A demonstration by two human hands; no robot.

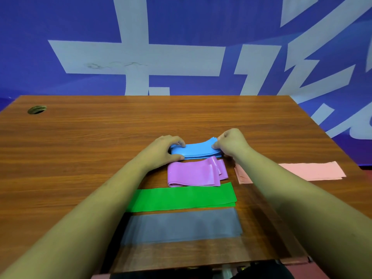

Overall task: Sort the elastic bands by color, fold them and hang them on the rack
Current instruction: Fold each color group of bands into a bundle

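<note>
Blue bands (196, 151) clamped both ends by left hand (161, 152), right hand (232, 144) fingers (215, 145); purple bands (193, 174) just beside.

both hands, left hand (161, 151) and right hand (231, 144), pinch the ends of the folded blue band (196, 151) on the table (80, 137).

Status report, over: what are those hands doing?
Left hand, right hand each pinch an end of the folded blue band. Purple band, green band, grey band lie nearer; pink band partly under right forearm.
</note>
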